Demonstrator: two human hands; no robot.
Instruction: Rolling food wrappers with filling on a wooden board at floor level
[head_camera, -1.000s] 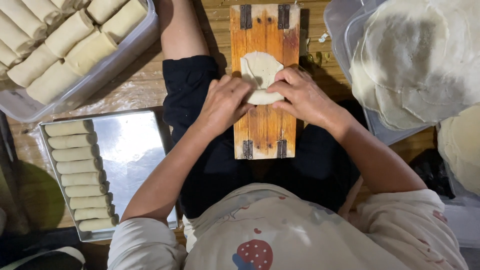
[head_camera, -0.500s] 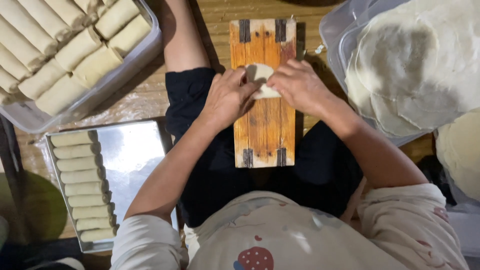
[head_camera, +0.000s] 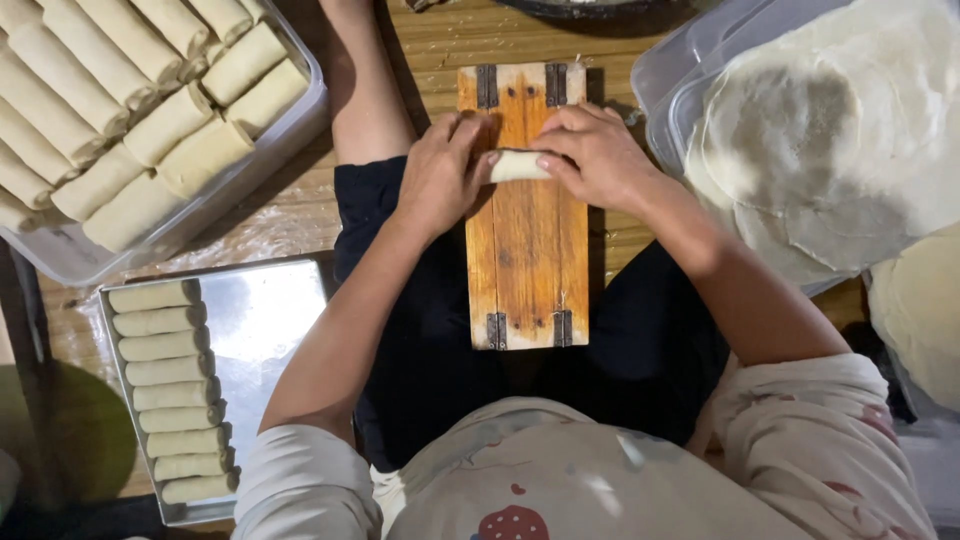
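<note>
The flat wrapper seen a second ago is now rolled into a small pale roll (head_camera: 518, 165), lying across the upper part of the wooden board (head_camera: 527, 260) on the person's lap. The left hand (head_camera: 440, 172) and right hand (head_camera: 592, 155) pinch its two ends between their fingertips. A metal tray (head_camera: 262, 318) with a column of finished rolls (head_camera: 165, 390) sits to the left.

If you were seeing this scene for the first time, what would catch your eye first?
At centre, the left hand and right hand pinch a pale roll on a wooden board. At upper left a clear tub holds many finished rolls. At right lies a stack of round wrappers.
</note>
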